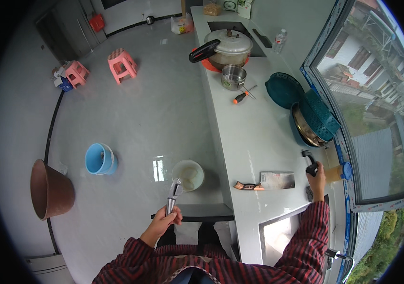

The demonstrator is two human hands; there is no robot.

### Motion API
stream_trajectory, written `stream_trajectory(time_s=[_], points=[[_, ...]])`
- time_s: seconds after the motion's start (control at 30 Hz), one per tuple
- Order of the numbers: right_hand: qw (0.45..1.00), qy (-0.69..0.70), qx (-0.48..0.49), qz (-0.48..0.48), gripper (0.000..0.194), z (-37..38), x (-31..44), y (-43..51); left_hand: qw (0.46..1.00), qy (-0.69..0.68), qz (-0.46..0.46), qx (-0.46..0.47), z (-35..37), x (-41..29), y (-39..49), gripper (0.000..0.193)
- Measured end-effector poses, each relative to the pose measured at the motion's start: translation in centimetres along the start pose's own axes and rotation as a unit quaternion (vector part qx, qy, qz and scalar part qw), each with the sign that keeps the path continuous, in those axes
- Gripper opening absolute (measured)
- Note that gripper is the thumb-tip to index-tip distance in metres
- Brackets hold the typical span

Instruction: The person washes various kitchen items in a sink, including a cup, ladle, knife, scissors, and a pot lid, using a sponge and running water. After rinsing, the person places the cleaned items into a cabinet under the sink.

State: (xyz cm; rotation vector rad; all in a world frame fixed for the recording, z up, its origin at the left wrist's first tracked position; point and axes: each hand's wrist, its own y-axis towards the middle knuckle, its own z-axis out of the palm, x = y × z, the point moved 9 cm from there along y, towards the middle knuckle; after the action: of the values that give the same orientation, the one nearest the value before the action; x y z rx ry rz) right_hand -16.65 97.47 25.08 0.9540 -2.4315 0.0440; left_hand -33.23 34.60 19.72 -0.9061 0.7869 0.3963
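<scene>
My left hand grips a silver metal hand tool by its handle, over an open drawer at the front of the counter. The tool's head points away from me; its exact kind is hard to tell. At the window side of the counter my right hand is closed around a black-handled tool, and part of it is hidden by my fingers. Between my hands a broad-bladed kitchen knife lies flat with its patterned handle to the left. A jar with a blue lid stands just beyond my right hand.
Dark green plastic baskets and a metal basin lean by the window. Farther along the counter are a screwdriver, a small pot and a pressure cooker. A whitish bucket stands on the floor beside the drawer.
</scene>
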Motion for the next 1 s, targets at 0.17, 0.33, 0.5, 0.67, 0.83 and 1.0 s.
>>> stream_trajectory(time_s=[0.17, 0.33, 0.5, 0.67, 0.83, 1.0], points=[[0.917, 0.003, 0.169, -0.361, 0.058, -2.7, 23.2, -14.0, 0.987, 0.026, -0.053, 0.148, 5.1, 0.4, -0.2, 0.024], [0.822, -0.064, 0.232, -0.516, 0.038, -0.6, 37.2, -28.8, 0.945, 0.056, -0.120, 0.299, 7.7, 4.5, -4.9, 0.034], [0.800, -0.047, 0.221, -0.556, 0.036, 2.1, 43.8, -38.4, 0.913, 0.100, -0.131, 0.373, 3.7, 7.0, -13.0, 0.040], [0.834, -0.040, 0.235, -0.499, 0.036, 7.0, 46.0, -46.3, 0.929, 0.038, -0.152, 0.336, -3.3, 10.3, -17.5, 0.030], [0.960, -0.037, 0.212, -0.179, 0.063, 11.4, 39.8, -49.9, 0.913, -0.112, -0.245, 0.306, -7.9, 15.4, -18.4, 0.033], [0.612, 0.579, 0.298, 0.448, 0.065, 24.4, 30.2, -65.1, 0.902, -0.206, -0.317, 0.208, -12.4, 25.4, -17.3, 0.039]])
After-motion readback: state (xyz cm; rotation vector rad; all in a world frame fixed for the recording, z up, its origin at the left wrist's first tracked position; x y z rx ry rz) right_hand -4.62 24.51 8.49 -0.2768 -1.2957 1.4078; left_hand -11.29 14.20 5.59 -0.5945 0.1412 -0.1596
